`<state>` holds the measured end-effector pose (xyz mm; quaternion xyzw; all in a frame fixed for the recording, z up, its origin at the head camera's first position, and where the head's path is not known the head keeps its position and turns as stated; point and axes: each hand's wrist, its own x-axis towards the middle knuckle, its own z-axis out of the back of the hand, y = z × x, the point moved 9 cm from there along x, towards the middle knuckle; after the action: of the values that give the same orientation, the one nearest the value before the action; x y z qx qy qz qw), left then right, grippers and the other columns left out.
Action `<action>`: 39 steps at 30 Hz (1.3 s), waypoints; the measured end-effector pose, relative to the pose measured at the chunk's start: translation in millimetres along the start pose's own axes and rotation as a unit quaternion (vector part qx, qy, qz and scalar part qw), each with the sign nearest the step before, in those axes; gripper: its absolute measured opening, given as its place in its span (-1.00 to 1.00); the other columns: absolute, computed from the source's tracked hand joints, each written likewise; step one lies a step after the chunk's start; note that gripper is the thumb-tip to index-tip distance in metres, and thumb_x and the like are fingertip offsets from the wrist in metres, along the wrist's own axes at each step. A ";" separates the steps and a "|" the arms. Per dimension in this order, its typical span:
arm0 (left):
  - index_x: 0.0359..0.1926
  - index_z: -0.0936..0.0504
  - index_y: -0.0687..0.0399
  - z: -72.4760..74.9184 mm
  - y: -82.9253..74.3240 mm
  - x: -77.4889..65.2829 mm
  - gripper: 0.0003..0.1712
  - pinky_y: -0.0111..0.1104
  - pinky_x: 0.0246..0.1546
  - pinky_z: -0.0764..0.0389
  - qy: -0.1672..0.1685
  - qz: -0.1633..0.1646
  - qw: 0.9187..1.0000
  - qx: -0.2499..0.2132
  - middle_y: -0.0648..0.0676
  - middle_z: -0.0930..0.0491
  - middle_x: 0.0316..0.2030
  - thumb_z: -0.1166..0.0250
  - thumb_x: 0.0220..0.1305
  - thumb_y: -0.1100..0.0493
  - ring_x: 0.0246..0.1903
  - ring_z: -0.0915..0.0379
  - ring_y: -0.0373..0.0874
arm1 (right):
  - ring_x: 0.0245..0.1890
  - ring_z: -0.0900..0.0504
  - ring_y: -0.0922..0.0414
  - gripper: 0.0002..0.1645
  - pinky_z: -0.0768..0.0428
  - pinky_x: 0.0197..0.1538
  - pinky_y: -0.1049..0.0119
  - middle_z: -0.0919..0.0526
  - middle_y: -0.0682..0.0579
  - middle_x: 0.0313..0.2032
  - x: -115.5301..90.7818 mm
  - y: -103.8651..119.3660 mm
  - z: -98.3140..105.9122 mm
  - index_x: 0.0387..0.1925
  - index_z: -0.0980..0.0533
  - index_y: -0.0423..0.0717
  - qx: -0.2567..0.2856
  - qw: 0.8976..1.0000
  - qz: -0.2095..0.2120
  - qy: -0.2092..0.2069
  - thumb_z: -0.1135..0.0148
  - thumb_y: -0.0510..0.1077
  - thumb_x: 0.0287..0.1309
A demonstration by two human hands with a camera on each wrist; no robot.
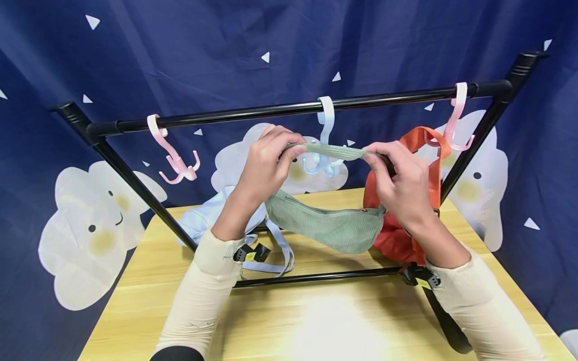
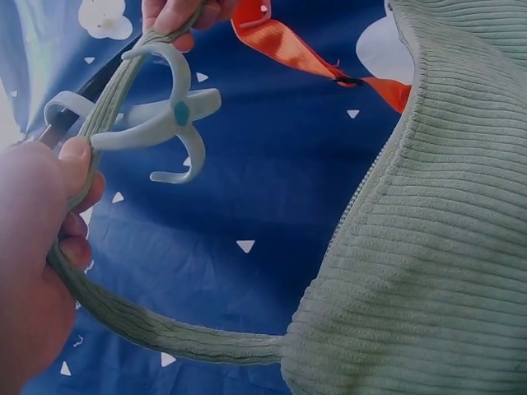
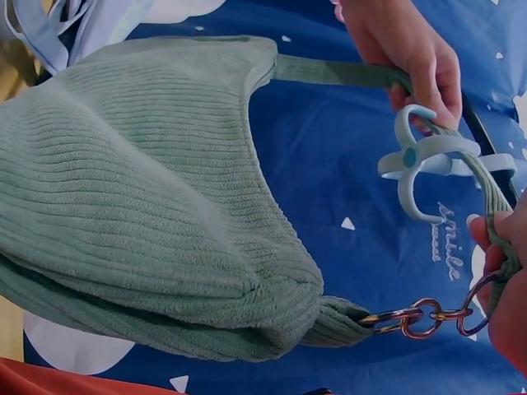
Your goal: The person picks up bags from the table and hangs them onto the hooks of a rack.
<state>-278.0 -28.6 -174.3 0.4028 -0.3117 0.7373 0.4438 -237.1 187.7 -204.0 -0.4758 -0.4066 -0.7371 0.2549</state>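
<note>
Spreading the strap [image 1: 336, 151] for hanging looks like the step in hand: the left hand [image 1: 270, 159] pinches it at eleven o'clock from the green bag [image 1: 327, 226], the right hand [image 1: 401, 176] grips it at two, both hands curled closed on the fabric, while the bag dangles at six o'clock from the blue hook [image 1: 327, 129]. The next move probably calls for settling the strap onto that hook, though whether the two touch is hard to tell here
</note>
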 end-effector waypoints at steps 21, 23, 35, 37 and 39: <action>-0.18 -0.73 0.29 -4.5 7.0 -9.6 -0.84 -0.31 -0.27 -0.45 0.000 0.038 0.999 -0.016 0.17 -0.73 -0.26 -0.28 0.45 0.26 -0.31 -0.45 -0.01 | -0.45 -0.39 0.30 -0.86 -0.35 -0.30 0.63 -0.67 -0.14 -0.42 -5.6 -4.0 -4.2 -0.18 -0.71 -0.27 -0.003 1.000 -0.014 0.016 -0.40 -0.41 0.21; -0.18 -0.73 0.30 -5.5 7.9 -11.2 -0.83 -0.31 -0.28 -0.45 0.001 0.043 0.999 -0.018 0.18 -0.72 -0.26 -0.28 0.45 0.25 -0.31 -0.44 -0.01 | -0.45 -0.39 0.31 -0.87 -0.34 -0.30 0.64 -0.67 -0.14 -0.42 -6.9 -4.3 -4.5 -0.19 -0.71 -0.28 -0.001 1.000 -0.014 0.016 -0.39 -0.41 0.21; -0.15 -0.72 0.32 -10.9 10.2 -21.0 -0.81 -0.31 -0.26 -0.50 0.008 0.068 0.997 -0.023 0.20 -0.71 -0.24 -0.26 0.47 0.25 -0.27 -0.46 0.01 | -0.50 -0.36 0.32 -0.87 -0.34 -0.37 0.61 -0.67 -0.14 -0.42 -13.8 -6.7 -6.4 -0.18 -0.70 -0.29 -0.003 1.000 -0.017 0.025 -0.37 -0.41 0.23; -0.14 -0.71 0.33 -11.4 9.8 -22.3 -0.81 -0.31 -0.26 -0.51 0.009 0.069 0.997 -0.022 0.20 -0.71 -0.23 -0.26 0.48 0.25 -0.26 -0.48 0.01 | -0.50 -0.36 0.33 -0.87 -0.34 -0.37 0.62 -0.68 -0.14 -0.41 -15.1 -6.6 -6.4 -0.17 -0.70 -0.28 -0.006 0.999 -0.018 0.027 -0.37 -0.40 0.23; -0.13 -0.71 0.33 -12.0 9.7 -23.8 -0.81 -0.30 -0.26 -0.52 0.008 0.072 0.997 -0.020 0.21 -0.72 -0.22 -0.25 0.48 0.26 -0.25 -0.49 0.01 | -0.50 -0.36 0.34 -0.87 -0.34 -0.36 0.63 -0.68 -0.14 -0.41 -16.2 -6.5 -6.4 -0.17 -0.70 -0.28 -0.009 0.999 -0.020 0.028 -0.37 -0.40 0.24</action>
<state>-283.9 -32.4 -201.8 0.3640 -0.3511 0.7641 0.4005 -238.5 185.7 -222.4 -0.4491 -0.4023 -0.7585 0.2473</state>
